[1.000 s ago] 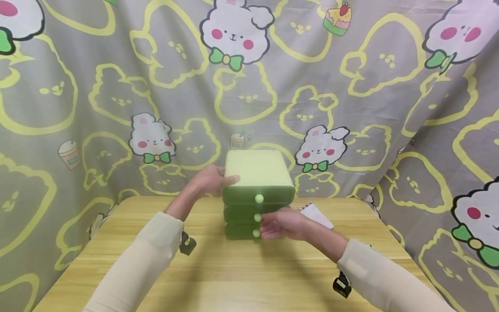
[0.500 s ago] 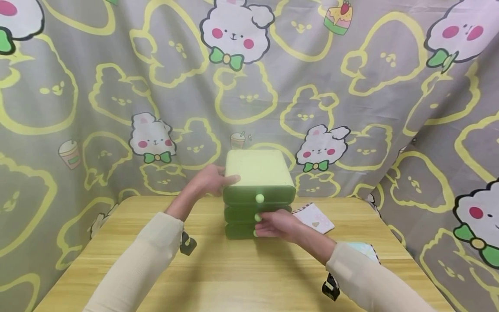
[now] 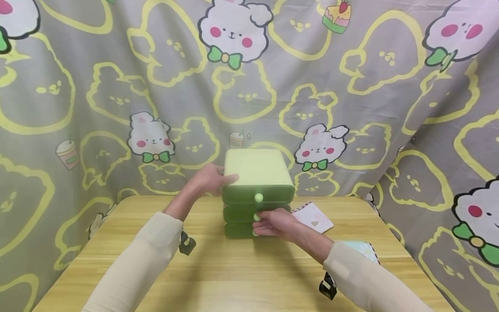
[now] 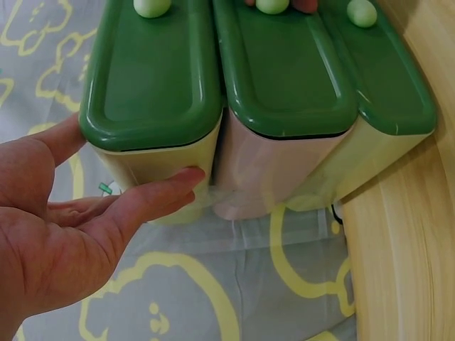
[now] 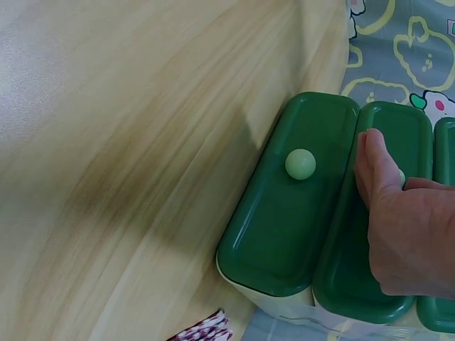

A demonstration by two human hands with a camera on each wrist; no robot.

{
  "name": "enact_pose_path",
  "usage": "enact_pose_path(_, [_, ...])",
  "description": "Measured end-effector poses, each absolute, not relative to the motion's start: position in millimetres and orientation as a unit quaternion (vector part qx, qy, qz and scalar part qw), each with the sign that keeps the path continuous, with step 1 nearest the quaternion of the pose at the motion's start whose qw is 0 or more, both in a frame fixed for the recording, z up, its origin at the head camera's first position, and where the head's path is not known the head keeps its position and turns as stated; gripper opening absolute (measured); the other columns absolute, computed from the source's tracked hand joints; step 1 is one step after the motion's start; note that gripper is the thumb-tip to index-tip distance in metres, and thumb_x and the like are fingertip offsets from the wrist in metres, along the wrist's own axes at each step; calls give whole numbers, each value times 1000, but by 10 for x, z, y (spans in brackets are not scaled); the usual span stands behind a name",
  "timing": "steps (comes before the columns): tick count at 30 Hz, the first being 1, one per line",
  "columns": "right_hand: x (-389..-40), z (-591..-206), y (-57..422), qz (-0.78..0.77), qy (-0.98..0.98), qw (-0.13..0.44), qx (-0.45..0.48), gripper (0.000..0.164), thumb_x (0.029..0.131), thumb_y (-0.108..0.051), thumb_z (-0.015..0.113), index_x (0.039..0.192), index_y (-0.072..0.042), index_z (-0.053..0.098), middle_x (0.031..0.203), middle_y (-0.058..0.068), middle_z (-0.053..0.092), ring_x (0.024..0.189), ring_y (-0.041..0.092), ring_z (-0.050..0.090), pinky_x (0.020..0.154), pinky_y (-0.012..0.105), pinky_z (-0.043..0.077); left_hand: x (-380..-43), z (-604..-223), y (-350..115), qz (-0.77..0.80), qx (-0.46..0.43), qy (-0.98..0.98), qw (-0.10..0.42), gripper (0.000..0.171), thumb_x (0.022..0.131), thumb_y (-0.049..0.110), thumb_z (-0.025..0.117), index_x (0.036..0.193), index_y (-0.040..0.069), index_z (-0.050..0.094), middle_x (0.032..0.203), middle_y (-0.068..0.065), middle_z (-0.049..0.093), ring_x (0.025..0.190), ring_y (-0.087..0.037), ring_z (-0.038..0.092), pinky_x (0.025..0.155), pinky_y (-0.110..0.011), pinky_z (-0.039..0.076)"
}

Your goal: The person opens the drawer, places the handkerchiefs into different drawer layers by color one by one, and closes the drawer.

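Observation:
A small three-drawer cabinet [image 3: 257, 167], with a pale yellow top and green drawer fronts, stands on the table. All its drawers look closed. My left hand [image 3: 210, 178] rests on the cabinet's upper left edge, thumb on top and fairly straight fingers along the side, as the left wrist view [image 4: 64, 238] shows. My right hand [image 3: 278, 223] pinches the round pale knob [image 4: 273, 6] of the middle drawer [image 4: 284, 78]. The knob is mostly hidden behind that hand in the right wrist view. Its other fingers reach in front of the lower knob [image 5: 300, 164].
A pink-white notebook [image 3: 313, 218] lies right of the cabinet. Farther right, a light blue notebook [image 3: 360, 248] is partly covered by the right sleeve [image 3: 362, 273]. Behind the wooden table [image 3: 226, 281] hangs a patterned curtain [image 3: 249, 86].
My right hand has moved slightly left, from beside the knobs onto the middle one. The light blue notebook has come into view. My left hand has stayed in place.

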State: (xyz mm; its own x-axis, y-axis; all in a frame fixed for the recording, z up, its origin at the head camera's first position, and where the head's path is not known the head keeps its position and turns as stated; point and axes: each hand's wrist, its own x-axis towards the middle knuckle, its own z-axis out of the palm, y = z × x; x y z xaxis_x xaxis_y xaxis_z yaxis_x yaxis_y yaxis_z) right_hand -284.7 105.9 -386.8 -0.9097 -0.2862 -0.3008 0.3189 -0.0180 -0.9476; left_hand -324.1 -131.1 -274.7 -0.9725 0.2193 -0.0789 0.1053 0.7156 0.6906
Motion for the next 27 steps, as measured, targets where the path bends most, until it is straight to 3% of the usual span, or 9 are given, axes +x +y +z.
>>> enact_pose_path(13, [-2822,-3869,1057,-715,667,208,17,30,102,-7,54,119,18,57,121,41,62,112,47,67,92,44,59,-3236,-2748,-1312,370,84,922,80,63,94,53,67,139,9,61,91,-9,72,79,-20,65,69,-30,55])
enact_pose_path(21, [-2782,-3844,1081,-710,670,216,13,29,102,-7,53,119,17,58,118,40,64,103,41,72,90,42,60,-3245,-2747,-1306,354,86,928,82,69,94,56,66,143,8,58,84,-8,68,75,-19,63,66,-29,53])
enact_pose_path(27, [-2735,-3831,1090,-695,685,217,5,28,102,-8,55,117,15,60,111,36,69,100,39,74,87,41,61,-3234,-2750,-1312,354,84,927,86,75,93,57,66,148,9,53,94,-8,71,82,-20,65,70,-30,54])
